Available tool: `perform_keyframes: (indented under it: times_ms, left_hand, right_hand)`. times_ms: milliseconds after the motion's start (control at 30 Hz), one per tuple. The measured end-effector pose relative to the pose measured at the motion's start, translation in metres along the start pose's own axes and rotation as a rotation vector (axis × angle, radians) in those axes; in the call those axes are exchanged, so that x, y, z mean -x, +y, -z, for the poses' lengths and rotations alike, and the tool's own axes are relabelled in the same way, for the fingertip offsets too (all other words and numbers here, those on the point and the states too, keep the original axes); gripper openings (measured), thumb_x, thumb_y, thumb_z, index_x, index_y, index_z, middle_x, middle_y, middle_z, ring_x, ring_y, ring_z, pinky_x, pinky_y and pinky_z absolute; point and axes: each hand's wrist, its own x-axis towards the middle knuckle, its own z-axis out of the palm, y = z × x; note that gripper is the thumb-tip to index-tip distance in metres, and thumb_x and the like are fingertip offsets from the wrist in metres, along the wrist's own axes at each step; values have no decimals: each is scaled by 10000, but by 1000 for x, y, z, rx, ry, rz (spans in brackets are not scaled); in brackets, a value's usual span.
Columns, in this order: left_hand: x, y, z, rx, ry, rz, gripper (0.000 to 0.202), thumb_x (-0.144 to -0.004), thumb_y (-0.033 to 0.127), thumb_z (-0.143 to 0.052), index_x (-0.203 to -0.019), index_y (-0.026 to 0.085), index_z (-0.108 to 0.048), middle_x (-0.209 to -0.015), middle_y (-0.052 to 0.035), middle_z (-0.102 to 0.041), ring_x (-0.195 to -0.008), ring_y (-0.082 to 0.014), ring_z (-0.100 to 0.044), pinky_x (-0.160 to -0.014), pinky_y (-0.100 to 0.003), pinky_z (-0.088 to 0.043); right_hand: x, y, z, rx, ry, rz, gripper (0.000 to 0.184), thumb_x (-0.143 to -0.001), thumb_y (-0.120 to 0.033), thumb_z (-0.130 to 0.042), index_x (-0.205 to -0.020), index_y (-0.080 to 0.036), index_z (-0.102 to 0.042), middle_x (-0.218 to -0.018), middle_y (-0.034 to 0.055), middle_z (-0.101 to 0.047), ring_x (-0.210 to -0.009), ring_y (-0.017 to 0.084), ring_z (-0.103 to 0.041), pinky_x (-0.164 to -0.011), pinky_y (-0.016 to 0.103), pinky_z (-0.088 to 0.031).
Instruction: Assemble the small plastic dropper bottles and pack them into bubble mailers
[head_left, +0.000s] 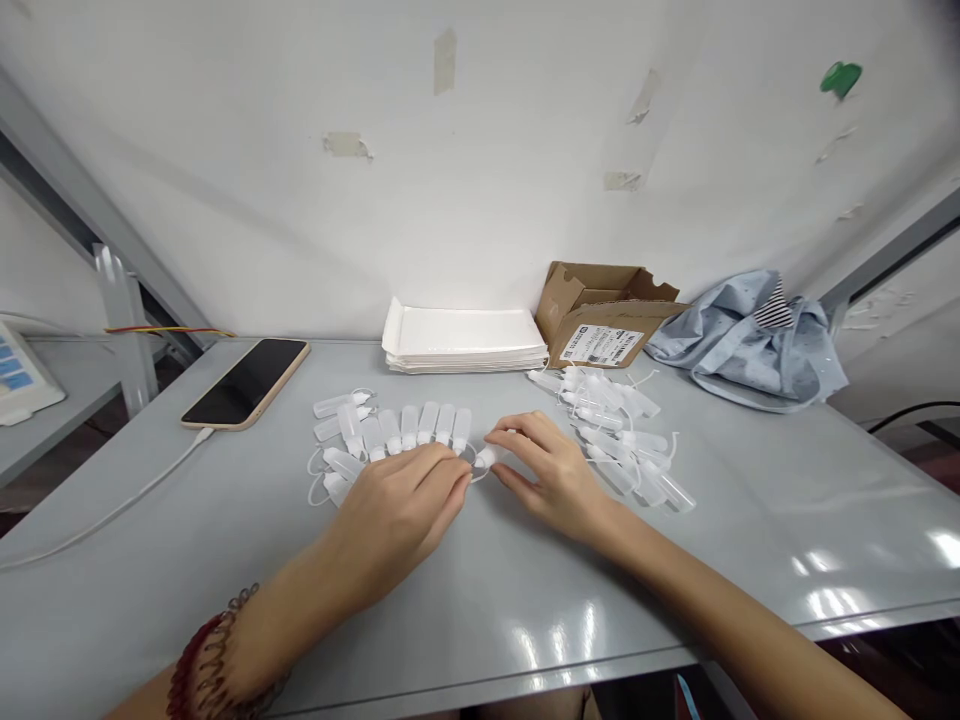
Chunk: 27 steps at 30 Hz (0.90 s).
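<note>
My left hand point(401, 510) and my right hand point(547, 470) meet at the middle of the grey table point(225, 560), both pinching one small clear plastic bottle point(486, 458) between their fingertips. Just beyond my left hand lies a neat row of several like bottles point(405, 425), side by side. To the right of my right hand sits a loose pile of the same bottles point(622, 430) with thin cap tethers. A dark red coil band is on my left wrist point(202, 660).
A phone point(247, 382) on a white cable lies at the back left. A stack of white trays point(465, 338), an open cardboard box point(604, 315) and a blue cloth bag point(750, 345) stand along the wall. The table's front edge is close to me.
</note>
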Motion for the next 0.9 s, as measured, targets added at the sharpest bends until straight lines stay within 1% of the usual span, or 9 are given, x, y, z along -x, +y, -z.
perform_keyframes:
  times_ms: [100, 167, 267, 333, 400, 500, 633, 767, 900]
  left_hand:
    - [1, -1, -2, 7, -14, 48, 164, -902, 123, -436, -829, 151, -582, -702, -18, -631, -599, -124, -574, -529, -235, -419]
    - [1, -2, -4, 11, -36, 82, 180, -903, 132, -426, -818, 155, -582, -690, -10, -624, -576, -118, -560, -516, -231, -409]
    - [1, -1, -8, 8, -74, 91, 210, -907, 142, -401, -804, 155, -584, -694, -15, -629, -588, -123, -581, -517, -228, -413]
    - [1, 0, -10, 5, -75, 90, 218, -910, 150, -386, -827, 156, -588, -697, -17, -630, -590, -124, -588, -515, -225, -414]
    - [1, 1, -9, 2, -53, 117, 205, -914, 168, -388, -893, 154, -592, -703, -17, -631, -581, -123, -582, -511, -225, -411]
    - [0, 0, -5, -1, 2, 174, 191, -916, 200, -412, -979, 148, -584, -701, -16, -628, -571, -122, -572, -516, -225, -411]
    - [-3, -3, 2, 8, 69, 192, 169, -907, 188, -439, -969, 145, -590, -698, -9, -628, -593, -117, -581, -539, -223, -416]
    - [-4, -2, 5, 4, 80, 205, 164, -908, 185, -438, -971, 155, -587, -696, -4, -636, -602, -120, -595, -545, -222, -420]
    - [-3, 0, 4, 12, 81, 216, 196, -900, 181, -447, -1053, 146, -564, -734, -10, -656, -618, -127, -617, -543, -223, -434]
  right_hand:
    - [0, 0, -1, 20, -9, -21, 210, -856, -155, -531, -1062, -176, -565, -989, 108, -598, -862, 203, -540, -696, 341, -492]
    - [-1, 1, -1, 50, -19, -18, 217, -849, -142, -531, -1061, -166, -568, -998, 111, -600, -859, 202, -532, -683, 327, -485]
    - [-2, 4, -4, 159, -18, 70, 223, -830, -81, -496, -1025, -153, -580, -986, 103, -623, -839, 199, -505, -657, 304, -468]
    - [-3, 7, -7, 232, -24, 136, 240, -822, -48, -470, -1007, -150, -585, -973, 99, -630, -837, 199, -490, -641, 290, -454]
    - [-4, 12, -10, 274, -51, 141, 260, -820, -34, -463, -1017, -148, -589, -992, 111, -614, -856, 202, -490, -621, 276, -440]
    - [-4, 19, -14, 302, -120, 89, 299, -823, -39, -490, -1076, -163, -589, -1057, 134, -565, -909, 210, -498, -597, 256, -429]
    - [-3, 24, -21, 333, -189, 76, 355, -842, -55, -495, -1162, -194, -559, -1103, 138, -526, -946, 216, -498, -621, 265, -453]
    - [-3, 24, -26, 317, -216, 89, 343, -880, -84, -447, -1204, -174, -519, -1117, 148, -528, -966, 221, -510, -691, 318, -488]
    - [-2, 24, -28, 143, -168, -2, 329, -874, -75, -424, -1191, -137, -484, -1098, 156, -526, -906, 204, -559, -672, 322, -510]
